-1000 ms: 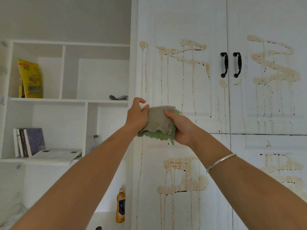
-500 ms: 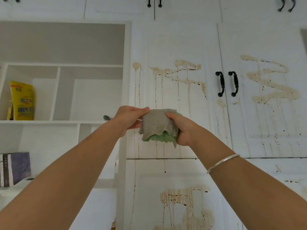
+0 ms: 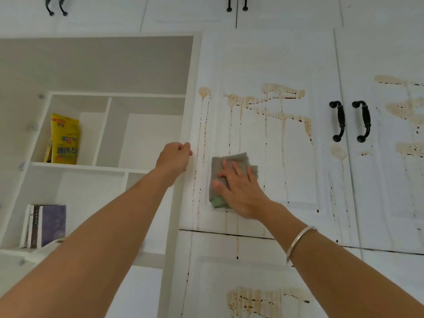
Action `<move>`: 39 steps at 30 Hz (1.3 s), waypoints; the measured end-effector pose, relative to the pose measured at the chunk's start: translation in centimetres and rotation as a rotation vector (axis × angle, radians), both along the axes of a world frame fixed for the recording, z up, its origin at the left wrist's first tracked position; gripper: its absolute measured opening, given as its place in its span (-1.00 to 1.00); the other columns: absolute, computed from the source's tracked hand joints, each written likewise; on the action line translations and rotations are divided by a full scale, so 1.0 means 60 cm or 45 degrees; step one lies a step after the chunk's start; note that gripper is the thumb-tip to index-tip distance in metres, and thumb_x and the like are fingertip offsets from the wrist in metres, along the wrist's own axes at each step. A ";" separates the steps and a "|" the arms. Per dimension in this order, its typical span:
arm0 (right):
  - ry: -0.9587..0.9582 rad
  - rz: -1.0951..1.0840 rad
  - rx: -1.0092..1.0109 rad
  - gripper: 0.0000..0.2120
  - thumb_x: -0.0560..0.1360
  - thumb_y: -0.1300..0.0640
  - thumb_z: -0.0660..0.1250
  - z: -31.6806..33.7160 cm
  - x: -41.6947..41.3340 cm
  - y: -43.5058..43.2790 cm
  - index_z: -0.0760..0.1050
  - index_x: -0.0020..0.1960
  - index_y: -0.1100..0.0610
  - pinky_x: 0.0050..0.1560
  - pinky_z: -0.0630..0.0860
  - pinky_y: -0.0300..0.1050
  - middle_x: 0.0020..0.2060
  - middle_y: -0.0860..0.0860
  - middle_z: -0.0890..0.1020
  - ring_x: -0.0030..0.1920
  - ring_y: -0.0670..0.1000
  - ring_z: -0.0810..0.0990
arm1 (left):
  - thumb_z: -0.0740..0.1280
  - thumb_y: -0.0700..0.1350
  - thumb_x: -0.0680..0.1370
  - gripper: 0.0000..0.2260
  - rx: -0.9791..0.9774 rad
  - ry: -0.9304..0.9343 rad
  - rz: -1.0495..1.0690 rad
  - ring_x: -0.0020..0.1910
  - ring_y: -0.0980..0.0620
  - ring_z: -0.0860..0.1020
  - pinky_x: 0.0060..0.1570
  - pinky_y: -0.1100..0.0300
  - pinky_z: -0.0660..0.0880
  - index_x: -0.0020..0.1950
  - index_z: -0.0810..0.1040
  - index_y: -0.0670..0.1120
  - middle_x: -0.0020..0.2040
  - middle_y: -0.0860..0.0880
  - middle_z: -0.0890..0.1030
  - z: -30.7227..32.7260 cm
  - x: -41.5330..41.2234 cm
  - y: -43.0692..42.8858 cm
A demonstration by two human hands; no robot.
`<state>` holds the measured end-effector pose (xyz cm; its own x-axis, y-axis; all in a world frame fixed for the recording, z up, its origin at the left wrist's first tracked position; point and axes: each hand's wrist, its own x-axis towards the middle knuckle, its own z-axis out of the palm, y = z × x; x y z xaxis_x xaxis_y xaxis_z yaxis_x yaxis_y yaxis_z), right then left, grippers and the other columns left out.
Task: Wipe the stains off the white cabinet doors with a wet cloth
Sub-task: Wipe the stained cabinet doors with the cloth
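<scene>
Right hand [image 3: 241, 191] flat, fingers straight and spread, pressing the grey-green cloth [image 3: 229, 160] against the left white cabinet door [image 3: 286, 65] — low on the panel, below the brown stains [image 3: 268, 104], with drip lines on either side. Left hand [image 3: 174, 158] at the door's left edge, fingers curled; cannot tell whether it grips the edge. Silver bracelet [image 3: 298, 243] on the right wrist. Black handles [image 3: 339, 121] off to the right, well apart from the cloth. Yellow bag [image 3: 65, 138] and books [image 3: 47, 226] on the open shelves at left.
</scene>
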<state>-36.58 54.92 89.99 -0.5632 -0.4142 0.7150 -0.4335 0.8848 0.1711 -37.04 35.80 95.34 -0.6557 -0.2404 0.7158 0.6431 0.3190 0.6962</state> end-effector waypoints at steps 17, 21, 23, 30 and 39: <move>0.677 -0.284 0.213 -0.47 0.65 -0.12 -0.15 0.224 -0.113 -0.103 -0.14 0.58 -0.08 0.52 -0.25 0.03 0.58 -0.05 -0.10 0.57 0.02 -0.11 | 0.10 0.01 0.64 -0.66 0.053 0.233 -0.167 -0.45 0.00 0.38 -0.41 0.18 0.29 -0.30 0.35 -0.08 -0.40 -0.05 0.43 0.086 -0.133 -0.018; 0.774 -0.367 0.092 -0.40 0.57 -0.14 -0.31 0.217 -0.122 -0.119 -0.12 0.59 -0.02 0.51 -0.24 0.05 0.58 0.00 -0.05 0.56 0.08 -0.04 | 0.18 0.00 0.62 -0.66 0.112 0.272 -0.275 -0.52 0.02 0.33 -0.48 0.23 0.27 -0.33 0.32 -0.09 -0.45 -0.03 0.40 0.082 -0.144 -0.023; 0.761 -0.363 0.193 -0.34 0.51 -0.13 -0.37 0.195 -0.119 -0.117 -0.10 0.59 0.01 0.52 -0.22 0.07 0.58 0.03 -0.01 0.56 0.11 0.00 | 0.18 -0.03 0.61 -0.68 0.107 0.286 -0.300 -0.53 0.02 0.32 -0.50 0.24 0.26 -0.32 0.32 -0.09 -0.45 -0.03 0.40 0.081 -0.146 -0.025; 0.717 -0.282 0.379 -0.36 0.52 -0.17 -0.33 0.197 -0.106 -0.099 -0.07 0.58 -0.06 0.52 -0.16 0.01 0.58 -0.05 0.01 0.56 0.05 -0.01 | 0.19 -0.05 0.59 -0.68 0.152 0.349 -0.347 -0.49 0.02 0.31 -0.47 0.19 0.26 -0.36 0.30 -0.07 -0.45 -0.02 0.38 0.080 -0.156 -0.024; 0.726 -0.279 0.109 -0.50 0.66 -0.04 -0.10 0.320 -0.119 -0.124 -0.10 0.58 -0.14 0.52 -0.21 0.01 0.58 -0.10 -0.07 0.56 0.00 -0.09 | 0.23 -0.04 0.57 -0.67 0.228 0.574 -0.250 -0.47 -0.06 0.32 -0.43 0.18 0.30 -0.37 0.38 -0.13 -0.43 -0.11 0.40 0.143 -0.147 -0.007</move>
